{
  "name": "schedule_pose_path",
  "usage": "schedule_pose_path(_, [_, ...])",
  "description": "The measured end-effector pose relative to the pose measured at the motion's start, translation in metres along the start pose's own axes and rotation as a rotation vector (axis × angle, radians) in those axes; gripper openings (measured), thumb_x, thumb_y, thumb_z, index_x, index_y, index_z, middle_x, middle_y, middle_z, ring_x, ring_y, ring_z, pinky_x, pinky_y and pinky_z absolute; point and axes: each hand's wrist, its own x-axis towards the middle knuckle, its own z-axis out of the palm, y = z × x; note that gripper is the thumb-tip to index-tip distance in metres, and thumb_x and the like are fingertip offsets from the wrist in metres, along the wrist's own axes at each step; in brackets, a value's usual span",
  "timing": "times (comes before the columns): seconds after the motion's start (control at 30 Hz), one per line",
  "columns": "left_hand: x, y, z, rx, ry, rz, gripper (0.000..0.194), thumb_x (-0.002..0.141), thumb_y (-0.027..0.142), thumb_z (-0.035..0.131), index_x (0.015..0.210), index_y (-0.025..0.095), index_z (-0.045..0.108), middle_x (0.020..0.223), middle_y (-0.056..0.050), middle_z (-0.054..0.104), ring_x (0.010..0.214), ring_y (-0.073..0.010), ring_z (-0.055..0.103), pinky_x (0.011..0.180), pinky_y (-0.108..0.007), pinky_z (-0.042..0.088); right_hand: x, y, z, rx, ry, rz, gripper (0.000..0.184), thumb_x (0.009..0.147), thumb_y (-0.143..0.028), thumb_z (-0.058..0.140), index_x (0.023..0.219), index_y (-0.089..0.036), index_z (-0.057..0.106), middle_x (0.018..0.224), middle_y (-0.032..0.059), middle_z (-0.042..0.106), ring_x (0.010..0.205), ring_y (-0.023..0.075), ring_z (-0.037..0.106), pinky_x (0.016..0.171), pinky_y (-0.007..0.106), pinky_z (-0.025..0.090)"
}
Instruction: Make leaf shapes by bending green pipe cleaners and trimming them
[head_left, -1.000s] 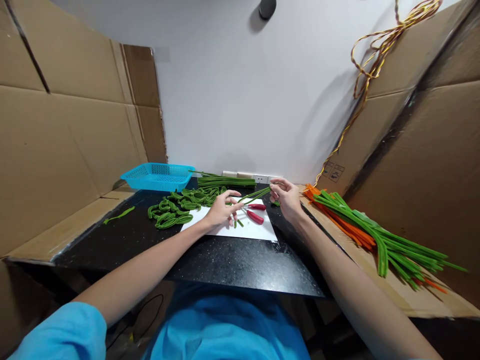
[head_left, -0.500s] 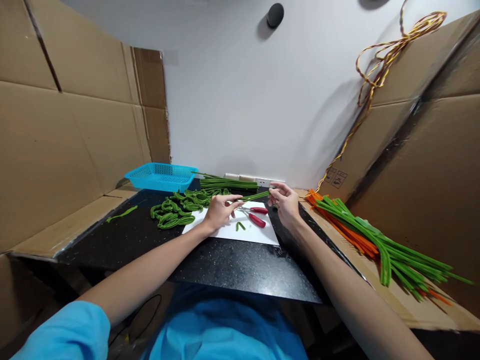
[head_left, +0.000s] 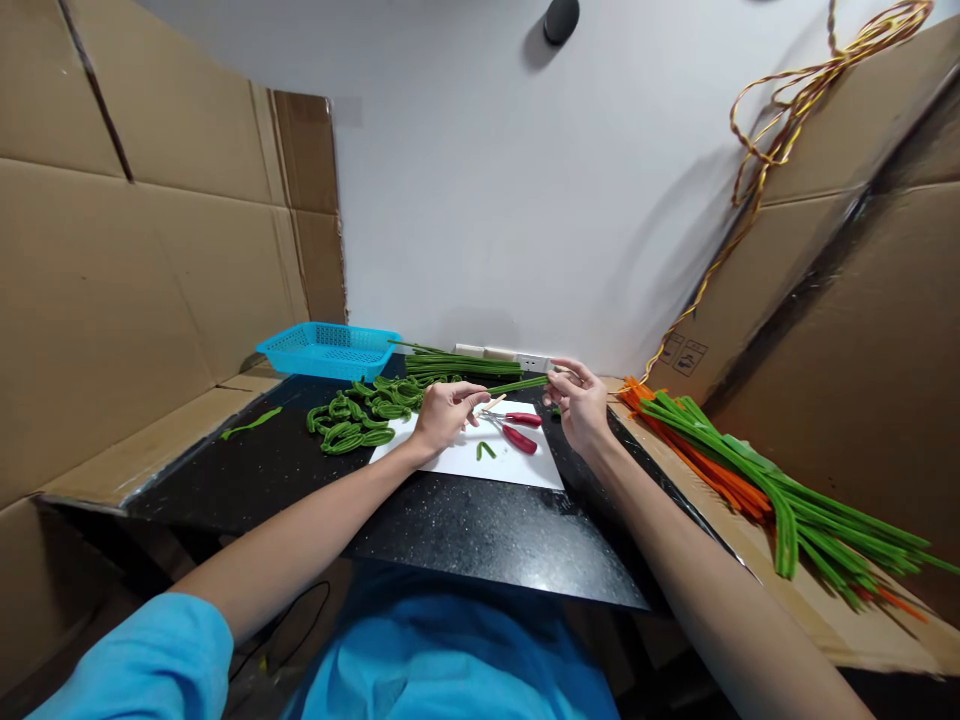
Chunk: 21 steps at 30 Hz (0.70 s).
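Above a white sheet (head_left: 465, 458), green pipe cleaners (head_left: 521, 385) are stretched between my hands. My left hand (head_left: 448, 415) pinches their left end, and my right hand (head_left: 577, 400) grips the right end between thumb and fingers. Beneath them on the sheet lie red-handled pliers (head_left: 519, 437), their jaws partly hidden by my left hand. A short green piece bent into a V (head_left: 486, 451) rests nearer to me. Left of the sheet is a pile of looped green pipe cleaners (head_left: 352, 425).
A blue basket (head_left: 330, 350) stands at the back left. Straight green stems (head_left: 465, 366) lie along the wall. On cardboard at the right are green (head_left: 739, 460) and orange pipe cleaners (head_left: 697, 465). One green strip (head_left: 253, 424) lies on the black table (head_left: 480, 530) at left.
The view has shifted slightly, so everything sits a little further right. Both hands keep hold of the green pipe cleaners, which look slightly more level and taut.
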Motion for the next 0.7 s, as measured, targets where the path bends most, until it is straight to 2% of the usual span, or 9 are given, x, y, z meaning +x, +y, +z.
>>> schedule_pose_path(0.23, [-0.002, 0.002, 0.002, -0.057, 0.027, -0.009, 0.019, 0.099, 0.031, 0.073, 0.101, 0.012, 0.073, 0.094, -0.004, 0.077, 0.063, -0.0106, 0.068, 0.062, -0.026, 0.060, -0.002, 0.005, 0.002, -0.027, 0.012, -0.024, 0.031, 0.069, -0.033, 0.085, 0.096, -0.024, 0.073, 0.066, -0.0040, 0.057, 0.061, 0.0159, 0.057, 0.051, 0.029, 0.048])
schedule_pose_path(0.43, [-0.002, -0.003, 0.002, -0.140, 0.018, -0.060, 0.021, 0.097, 0.030, 0.075, 0.106, 0.011, 0.073, 0.086, -0.002, 0.076, 0.058, -0.0100, 0.068, 0.050, -0.020, 0.054, -0.006, 0.007, 0.003, -0.063, -0.016, -0.032, 0.031, 0.070, -0.036, 0.085, 0.096, -0.023, 0.073, 0.065, -0.0040, 0.057, 0.060, 0.0152, 0.055, 0.048, 0.027, 0.047])
schedule_pose_path(0.53, [-0.003, -0.005, 0.002, -0.189, -0.032, -0.074, 0.024, 0.094, 0.030, 0.078, 0.109, 0.011, 0.074, 0.087, -0.005, 0.078, 0.054, -0.0099, 0.067, 0.044, -0.018, 0.050, -0.009, 0.008, 0.004, -0.079, -0.047, -0.033, 0.029, 0.073, -0.037, 0.084, 0.096, -0.022, 0.074, 0.065, -0.0041, 0.058, 0.057, 0.0134, 0.052, 0.047, 0.027, 0.047])
schedule_pose_path(0.7, [-0.007, -0.006, 0.006, -0.292, -0.205, -0.114, 0.036, 0.093, 0.039, 0.076, 0.110, 0.007, 0.077, 0.087, -0.013, 0.078, 0.044, -0.0098, 0.063, 0.034, -0.018, 0.043, -0.014, 0.005, 0.011, -0.102, -0.104, -0.043, 0.028, 0.074, -0.037, 0.085, 0.095, -0.022, 0.075, 0.064, -0.0039, 0.060, 0.052, 0.0121, 0.049, 0.046, 0.027, 0.049])
